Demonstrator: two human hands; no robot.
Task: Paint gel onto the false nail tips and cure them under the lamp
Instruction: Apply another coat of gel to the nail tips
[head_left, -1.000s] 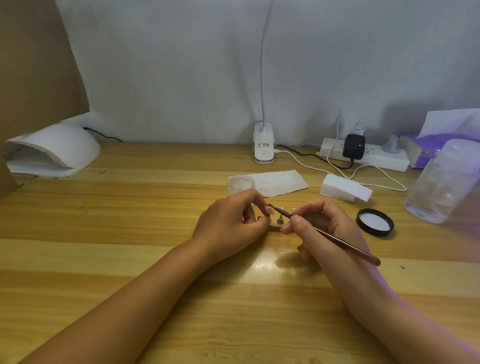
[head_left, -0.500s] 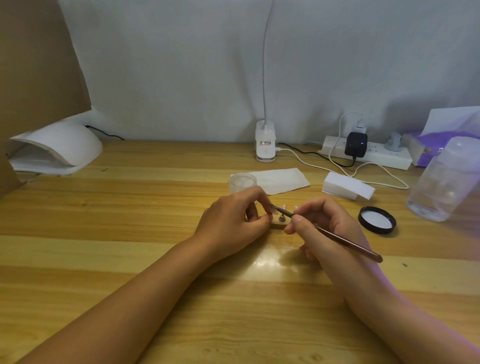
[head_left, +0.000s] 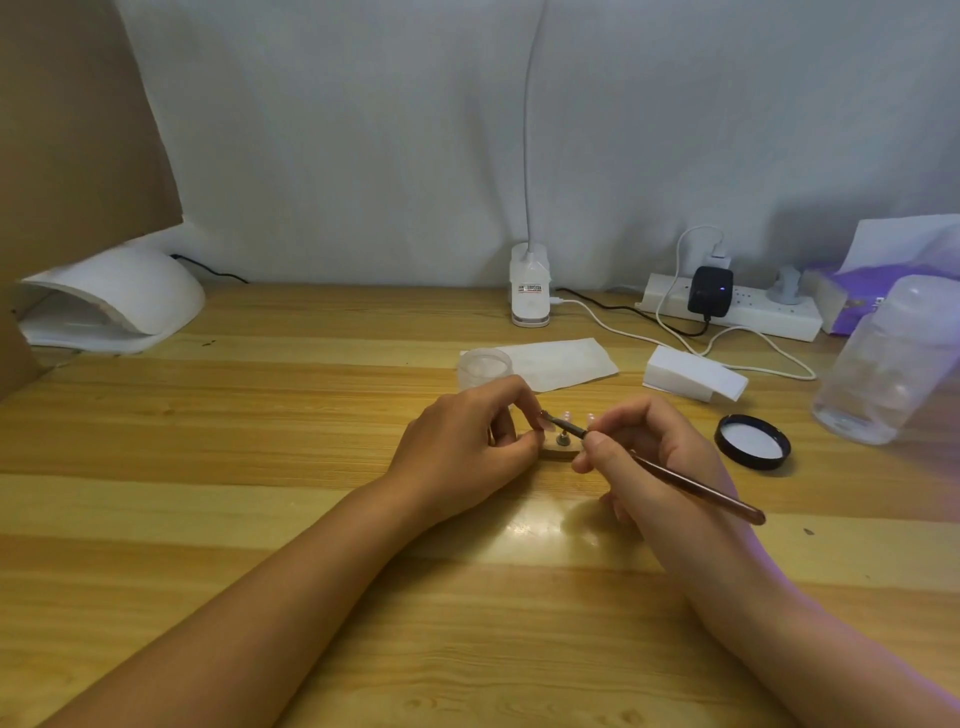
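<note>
In the head view, the step in hand looks like the painting itself. The left hand (head_left: 467, 441) sits near the middle of the table (head_left: 260, 519), its fingers curled, thumb and forefinger pinching the left end of a small wooden stand (head_left: 563, 451). The false nail tips (head_left: 567, 415) are on this stand, pale pink and upright on little posts. How many there are is hard to tell, since the fingers hide part of the row.

The right hand (head_left: 660, 457) pinches a slim brush (head_left: 691, 488) close to its working end, like a pen. The handle slants away to the near right and the tip lies at the leftmost nail tip, right beside the left forefinger. Whether the bristles touch it is too fine to see.

An open gel pot (head_left: 485, 366) stands just beyond the left hand on a sheet of paper (head_left: 566, 358), and its black lid (head_left: 752, 442) lies to the right. The white curing lamp (head_left: 111, 296) is at the far left, well apart from the stand.

I judge curing not yet begun. The next move calls for short, light strokes with the stand held steady, then painting the other tips. After that the stand must go to the lamp without the wet gel being touched.
</note>
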